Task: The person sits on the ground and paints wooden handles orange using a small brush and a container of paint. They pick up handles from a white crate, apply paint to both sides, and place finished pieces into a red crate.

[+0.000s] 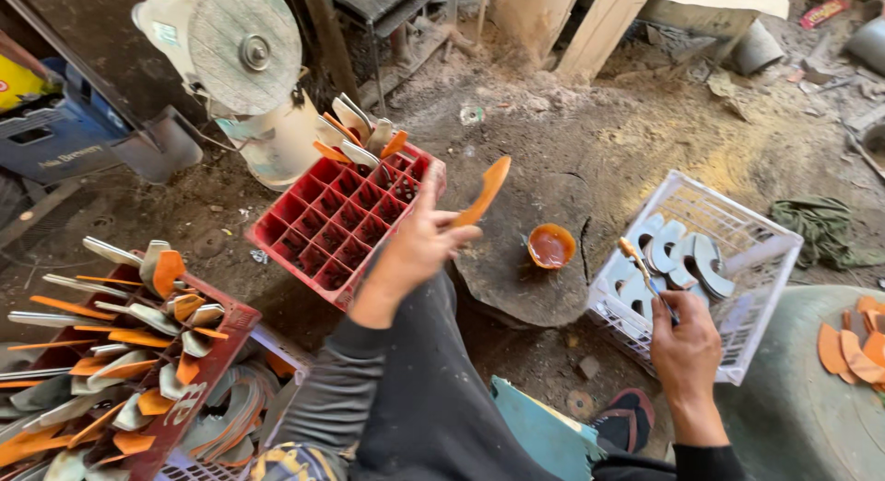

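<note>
My left hand (417, 246) is raised over my knee and grips a curved blade painted orange (484, 191), its tip pointing up and right, close to the red compartment crate (304, 237). Several painted blades (355, 135) stand in that crate's far corner. In my right hand (684, 338) I hold a thin paintbrush (638, 262) with an orange-wet tip, above the near edge of the white wire basket (751, 237). Unpainted grey curved blades (678, 255) lie in the basket. A small bowl of orange paint (550, 246) sits on a flat stone between my hands.
At the lower left a dark red crate (207, 370) bristles with orange-tipped blades. A bench grinder with a round disc (241, 47) stands behind the red crate. More orange pieces (853, 347) lie on a grey round surface at the right. A green rag (820, 227) lies on the dirt floor.
</note>
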